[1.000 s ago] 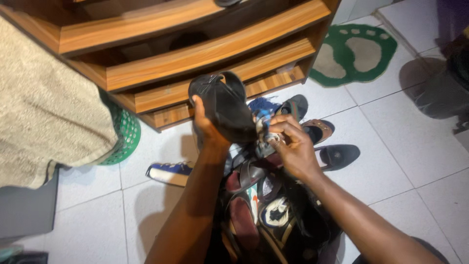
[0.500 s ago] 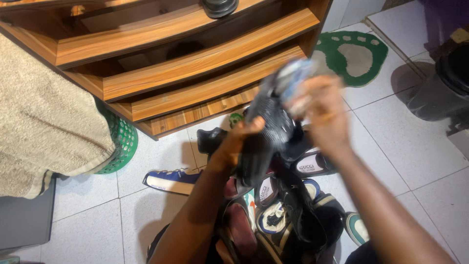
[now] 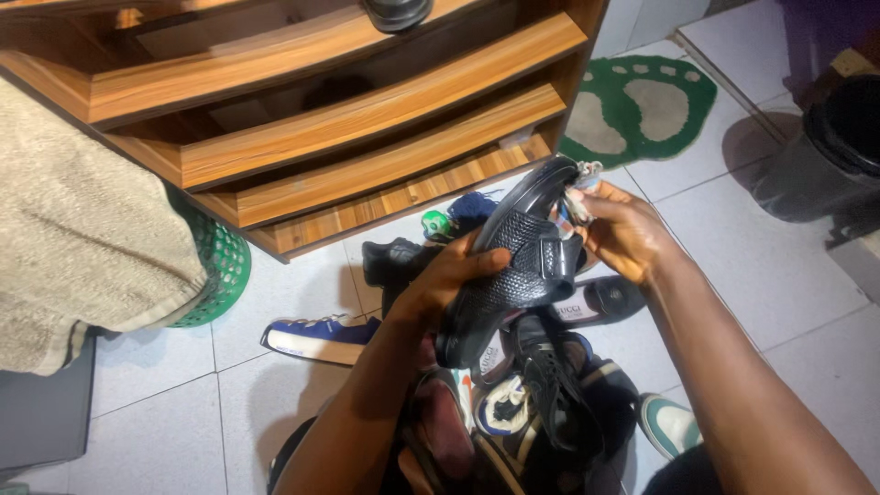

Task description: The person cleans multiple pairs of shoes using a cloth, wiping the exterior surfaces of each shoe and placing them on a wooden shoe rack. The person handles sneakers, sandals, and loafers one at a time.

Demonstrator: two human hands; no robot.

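Black woven leather, with a strap and buckle across the upper: that is the sandal [image 3: 513, 275] held up in the middle of the view, above the heap of shoes [image 3: 522, 403] on the white tiled floor [image 3: 761, 266]. The left hand [image 3: 449, 280] grips it from about 9 o'clock, its fingers [image 3: 486, 259] curled and pressed over the woven upper near the buckle. The right hand [image 3: 623, 234] sits at the sandal's 2 o'clock, just beside its top end, fingers bunched together and pinching a small pale, bluish cloth [image 3: 579, 194] against the rim of the sole.

Below the sandal the heap holds a black laced sneaker [image 3: 550, 385], a maroon shoe [image 3: 446, 422] and a dark slipper with a pale insole [image 3: 596, 301]. A blue shoe with a white sole [image 3: 316, 336] lies apart from the heap at its 9 o'clock.

At 12 o'clock stands a wooden shoe rack [image 3: 367, 119] with slanted shelves, one dark shoe [image 3: 396, 11] on an upper shelf. A green plastic basket [image 3: 213, 270] sits at the rack's lower left, half under a beige towel [image 3: 82, 238]. A green foot-shaped mat [image 3: 642, 105] lies at 1 o'clock, and a dark bin [image 3: 825, 156] stands at 3 o'clock.
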